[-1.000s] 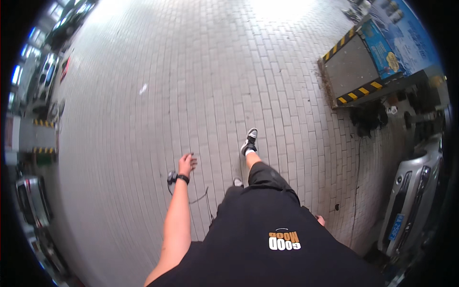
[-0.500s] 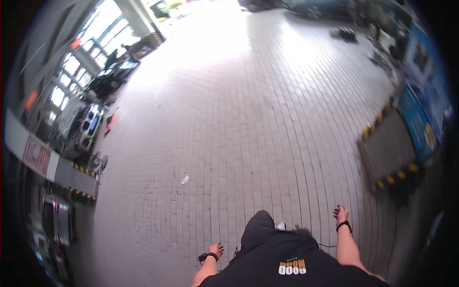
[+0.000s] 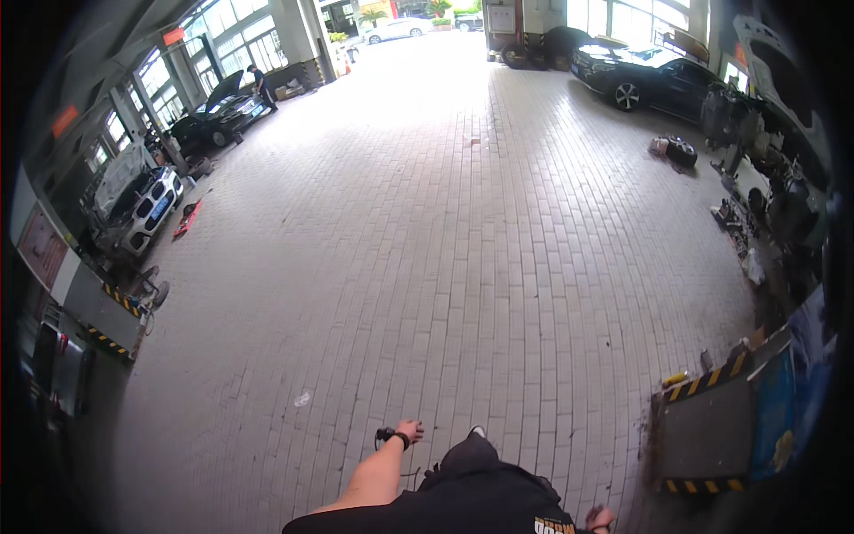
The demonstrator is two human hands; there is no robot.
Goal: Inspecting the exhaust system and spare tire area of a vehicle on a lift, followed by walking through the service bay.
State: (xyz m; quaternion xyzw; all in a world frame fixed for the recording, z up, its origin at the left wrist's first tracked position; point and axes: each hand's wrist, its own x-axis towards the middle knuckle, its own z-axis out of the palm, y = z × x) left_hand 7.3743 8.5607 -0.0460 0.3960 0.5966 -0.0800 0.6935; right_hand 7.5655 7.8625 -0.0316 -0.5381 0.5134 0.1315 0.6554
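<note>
My left hand (image 3: 411,431) swings out ahead of my body over the paved floor (image 3: 427,267). Its fingers are loosely apart and hold nothing that I can see. A black wristband (image 3: 398,439) with a small dark device circles that wrist. Low at the bottom edge, beside my dark shirt, my right hand (image 3: 600,517) is smeared by motion, so its fingers cannot be read. Neither hand touches anything in view. One knee in dark trousers and the tip of a shoe (image 3: 478,432) show below me.
A white car (image 3: 151,209) with its hood up and a dark car (image 3: 222,116) with a person (image 3: 262,89) beside it stand left. A black car (image 3: 645,80), a loose wheel (image 3: 681,151) and parts line the right. Striped pillars (image 3: 707,436) flank me. Crumpled litter (image 3: 302,399) lies ahead.
My view has tilted up and the pillars have slid nearer the lower edge. My left arm has swung forward, while my right hand has dropped back toward the bottom edge.
</note>
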